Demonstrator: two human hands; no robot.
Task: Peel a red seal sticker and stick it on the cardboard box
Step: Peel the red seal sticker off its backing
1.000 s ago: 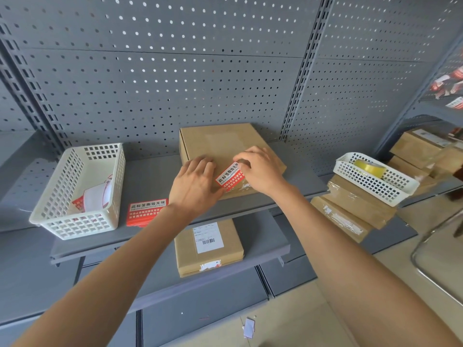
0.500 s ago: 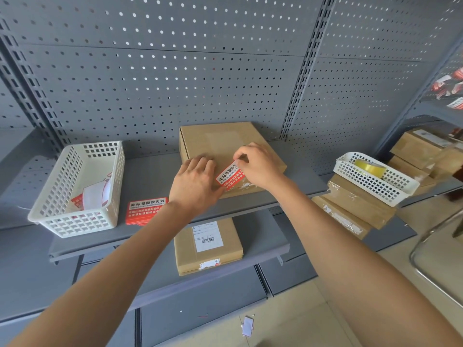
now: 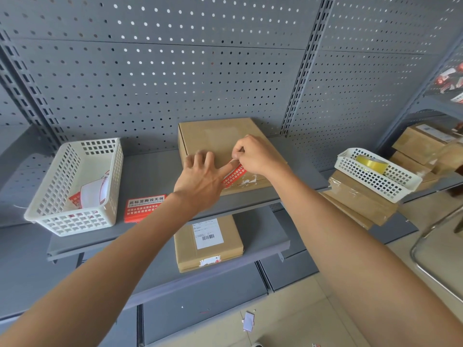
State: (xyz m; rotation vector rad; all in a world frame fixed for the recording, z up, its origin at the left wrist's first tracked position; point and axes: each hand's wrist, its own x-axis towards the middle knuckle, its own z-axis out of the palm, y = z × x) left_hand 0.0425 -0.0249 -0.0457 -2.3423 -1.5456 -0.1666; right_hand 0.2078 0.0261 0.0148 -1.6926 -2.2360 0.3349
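A flat cardboard box [image 3: 213, 139] lies on the grey shelf [image 3: 150, 176] against the pegboard. A red seal sticker [image 3: 235, 175] with white lettering lies at the box's front edge, partly hidden by both hands. My left hand [image 3: 200, 181] rests spread on the box, its thumb pressing on the sticker. My right hand [image 3: 255, 156] pinches the sticker's upper end between thumb and fingers. A stack of red seal stickers [image 3: 144, 207] lies on the shelf left of the box.
A white basket [image 3: 75, 186] with sticker backings stands at the shelf's left end. Another cardboard box [image 3: 208, 244] with a barcode label lies on the lower shelf. At the right, a white basket [image 3: 375, 174] with a tape roll sits on stacked boxes. Paper scraps lie on the floor.
My left hand has slid right and spread its fingers, with the thumb now on the sticker. My right hand has moved up and back, still at the sticker's upper end.
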